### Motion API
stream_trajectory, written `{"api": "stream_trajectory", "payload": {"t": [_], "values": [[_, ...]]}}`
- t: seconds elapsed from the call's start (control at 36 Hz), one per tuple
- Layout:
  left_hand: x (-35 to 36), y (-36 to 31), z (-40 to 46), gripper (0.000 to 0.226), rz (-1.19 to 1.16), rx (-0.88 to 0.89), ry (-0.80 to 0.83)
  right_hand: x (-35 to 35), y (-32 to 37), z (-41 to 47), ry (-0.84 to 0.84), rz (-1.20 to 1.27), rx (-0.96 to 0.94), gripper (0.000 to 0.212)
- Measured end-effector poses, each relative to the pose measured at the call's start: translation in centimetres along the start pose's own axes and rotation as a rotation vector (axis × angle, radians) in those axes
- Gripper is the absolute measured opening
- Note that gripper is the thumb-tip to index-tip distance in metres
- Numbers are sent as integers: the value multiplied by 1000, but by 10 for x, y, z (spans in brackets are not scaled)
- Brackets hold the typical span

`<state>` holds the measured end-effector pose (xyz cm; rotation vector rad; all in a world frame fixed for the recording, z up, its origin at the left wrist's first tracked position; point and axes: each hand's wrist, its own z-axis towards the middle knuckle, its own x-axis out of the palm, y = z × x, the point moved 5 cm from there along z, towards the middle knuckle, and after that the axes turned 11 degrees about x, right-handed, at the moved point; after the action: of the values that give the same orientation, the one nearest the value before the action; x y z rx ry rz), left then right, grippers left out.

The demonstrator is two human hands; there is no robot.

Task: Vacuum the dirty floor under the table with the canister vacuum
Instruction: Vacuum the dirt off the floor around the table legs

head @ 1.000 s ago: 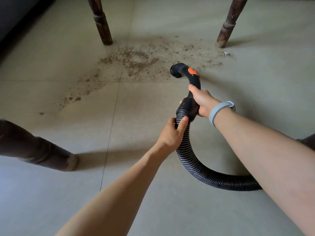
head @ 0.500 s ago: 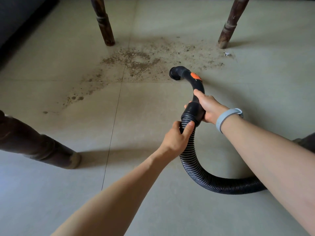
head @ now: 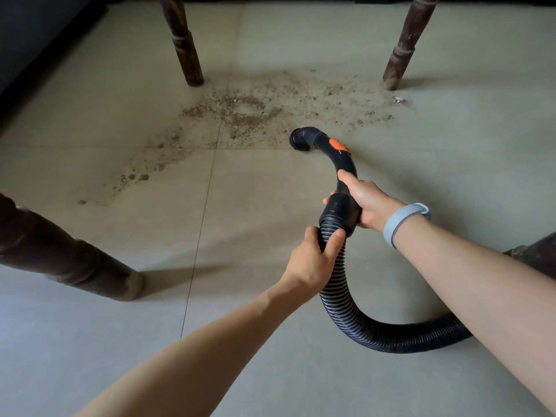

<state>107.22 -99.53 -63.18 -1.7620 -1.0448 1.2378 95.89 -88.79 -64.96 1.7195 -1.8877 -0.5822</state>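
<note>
Both hands grip: left hand (head: 310,260) round ribbed hose (head: 340,305), right hand (head: 365,203) round handle (head: 343,164) — nozzle (head: 302,139) may scatter dirt (head: 240,112) sideways if swept fast — hose kink risk

I see a ribbed black plastic hose (head: 346,308) with a faint sheen, joined to a smooth matt plastic handle (head: 343,164) (its orange button (head: 337,145) looks glossier). The floor (head: 120,341) is smooth matt tile under gritty brown dirt (head: 240,112). The legs (head: 183,43) are dark turned wood, worn at the feet.
</note>
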Motion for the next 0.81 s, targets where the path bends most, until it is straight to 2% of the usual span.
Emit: {"api": "stream_trajectory", "payload": {"t": [0.25,0.36,0.44,0.58,0.67,0.75,0.81], "values": [[-11,7,19,46,-41,-35,-59,12,15,19,-103,-37,-51,34],[-15,7,28,46,-68,-42,-67,12,22,29,-132,-71,-57,40],[-18,6,34,47,-70,-41,-69,16,28,29,-129,-76,-61,37],[-27,5,42,47,-46,-34,-61,22,35,30,-123,-83,-54,49],[-35,4,45,47,-13,-25,-57,28,36,28,-100,-43,-46,35],[-41,3,45,47,20,-20,-51,31,35,28,-91,-23,-31,41],[-44,2,44,46,39,-22,-44,33,33,26,-80,-18,-23,39]]}}
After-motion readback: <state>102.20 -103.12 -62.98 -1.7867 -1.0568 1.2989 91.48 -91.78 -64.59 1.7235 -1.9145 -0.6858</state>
